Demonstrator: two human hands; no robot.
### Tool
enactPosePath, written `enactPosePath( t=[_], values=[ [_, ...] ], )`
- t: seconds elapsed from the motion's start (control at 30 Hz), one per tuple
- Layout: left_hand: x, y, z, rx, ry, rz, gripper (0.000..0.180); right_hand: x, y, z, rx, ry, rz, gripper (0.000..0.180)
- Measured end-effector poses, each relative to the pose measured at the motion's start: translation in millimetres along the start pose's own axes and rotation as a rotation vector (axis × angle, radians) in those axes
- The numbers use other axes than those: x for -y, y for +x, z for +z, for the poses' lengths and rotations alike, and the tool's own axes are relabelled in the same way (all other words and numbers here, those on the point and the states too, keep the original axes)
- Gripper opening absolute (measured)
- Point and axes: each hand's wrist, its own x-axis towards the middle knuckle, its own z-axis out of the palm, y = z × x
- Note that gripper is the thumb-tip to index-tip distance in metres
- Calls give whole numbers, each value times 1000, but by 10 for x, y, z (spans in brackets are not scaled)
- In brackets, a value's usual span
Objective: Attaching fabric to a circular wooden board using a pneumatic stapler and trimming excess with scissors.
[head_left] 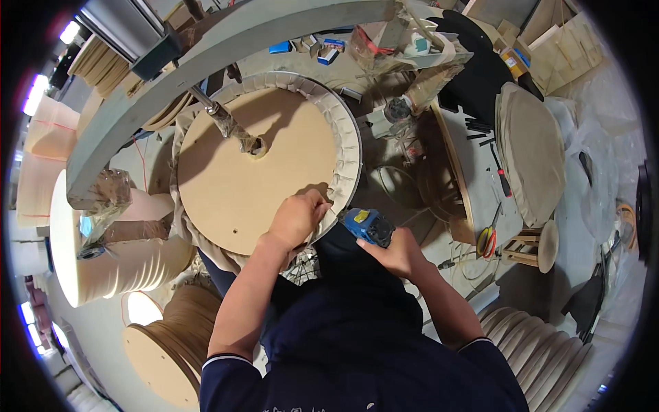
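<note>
A round wooden board (274,185) lies in front of me with grey-beige fabric (347,151) folded over its rim in pleats along the right side. On the left and near side the fabric hangs loose around the edge. My left hand (298,218) is closed at the near right rim, its fingers pinching the fabric edge. In my right hand (398,253) is a blue staple gun (369,226), its nose pointing at the rim beside my left fingers. A metal press rod (230,127) bears down on the board's far part.
A thick grey curved arm (288,24) arches over the far side, with a cylinder (127,31) at left. Orange-handled scissors (487,242), a screwdriver (502,177) and covered round cushions (532,154) lie on the right. Stacked wooden discs (171,343) stand lower left; small boxes (331,49) lie beyond.
</note>
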Motion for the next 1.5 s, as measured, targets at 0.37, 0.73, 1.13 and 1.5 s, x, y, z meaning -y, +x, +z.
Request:
enactPosePath(
  t=[0.37,0.73,1.13,1.5],
  values=[
    [70,136,112,-161,-101,-20,28,166,330,149,11,-178,-39,41],
    [-127,-161,23,50,-34,163,41,-90,44,-108,-24,122,214,40],
    [17,-31,53,-84,-92,-73,24,-97,34,44,-32,-48,-69,36],
    [20,71,123,-173,-147,-83,27,257,289,172,-19,-197,-50,34]
  ],
)
